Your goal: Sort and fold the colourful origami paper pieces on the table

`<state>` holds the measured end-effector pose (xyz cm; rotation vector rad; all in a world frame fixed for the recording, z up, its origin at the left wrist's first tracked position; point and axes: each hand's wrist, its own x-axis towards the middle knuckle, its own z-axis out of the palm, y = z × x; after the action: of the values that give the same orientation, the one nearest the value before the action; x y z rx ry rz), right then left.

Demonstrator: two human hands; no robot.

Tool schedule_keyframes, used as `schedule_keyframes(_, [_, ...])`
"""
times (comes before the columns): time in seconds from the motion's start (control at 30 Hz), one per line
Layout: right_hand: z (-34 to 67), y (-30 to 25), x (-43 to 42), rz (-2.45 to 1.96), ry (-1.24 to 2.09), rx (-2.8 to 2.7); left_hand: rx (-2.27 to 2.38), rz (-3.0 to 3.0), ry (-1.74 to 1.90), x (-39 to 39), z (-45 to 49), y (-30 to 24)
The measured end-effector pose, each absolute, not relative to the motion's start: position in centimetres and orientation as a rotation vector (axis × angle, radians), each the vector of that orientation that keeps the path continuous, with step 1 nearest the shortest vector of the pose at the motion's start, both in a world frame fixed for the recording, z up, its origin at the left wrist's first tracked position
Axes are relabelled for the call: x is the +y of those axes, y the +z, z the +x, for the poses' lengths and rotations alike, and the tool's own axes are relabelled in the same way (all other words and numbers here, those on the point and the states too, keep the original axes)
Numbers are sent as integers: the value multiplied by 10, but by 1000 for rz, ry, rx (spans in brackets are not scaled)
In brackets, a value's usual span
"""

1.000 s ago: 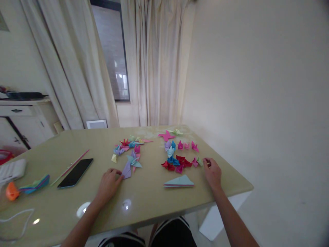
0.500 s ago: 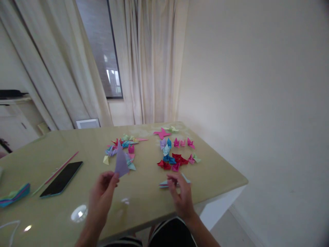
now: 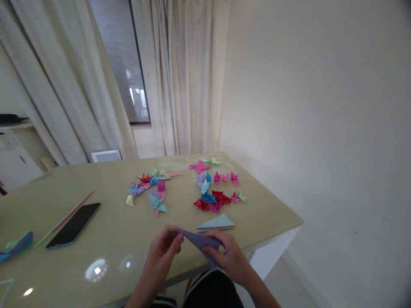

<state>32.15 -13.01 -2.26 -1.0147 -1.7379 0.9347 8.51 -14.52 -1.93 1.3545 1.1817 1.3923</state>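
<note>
A folded sheet of purple origami paper (image 3: pixel 199 240) is held between both hands above the table's near edge. My left hand (image 3: pixel 164 252) pinches its narrow pointed tip between thumb and fingers. At the wider end, my right hand (image 3: pixel 229 254) grips it, thumb in front and fingers behind. Just beyond the hands lies a stack of folded light blue and pink paper (image 3: pixel 216 222). Farther back are folded paper figures in two groups, with red ones (image 3: pixel 221 197) to the right and a light blue one (image 3: pixel 158 202) to the left.
The glossy table (image 3: pixel 112 179) has its right edge near a wall. A black phone (image 3: pixel 73 226) lies at the left, beside a thin pink-and-green stick (image 3: pixel 72 212). Folded coloured papers (image 3: pixel 16 247) sit at the far left. A pink paper figure (image 3: pixel 199 166) lies at the back.
My left hand has brought the purple paper down and to the right, turning it from upright to slanting. My right hand has left the folded stack and taken hold of the purple paper's wider end.
</note>
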Motion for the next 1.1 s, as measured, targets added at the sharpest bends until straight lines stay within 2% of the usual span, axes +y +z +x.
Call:
schedule_keyframes(0.2, [357,-11,-85,-1124,868,-1631,1238,1705,1040,-112,95,-5])
schedule_keyframes(0.4, [382,-15,-52,-1201,718,-1890,1326,2187,966,-81,107,-29])
schedule_keyframes(0.6, [379,-31,-58,-1242,289,-2015,1402,2434,627,-82,118,-41])
schedule_keyframes(0.77, [373,-42,-65,-1167,247,-2084,1378,2464,728,-74,102,-31])
schedule_keyframes(0.9, [376,-44,-67,-1111,187,-1942,1923,2356,902,-50,54,-15])
schedule_keyframes(1.0, [376,-39,-72,-1060,117,-1835,2286,2236,634,-35,16,-9])
schedule_keyframes(1.1, [366,-30,-80,-993,115,-1779,2301,2184,518,-29,-6,-7])
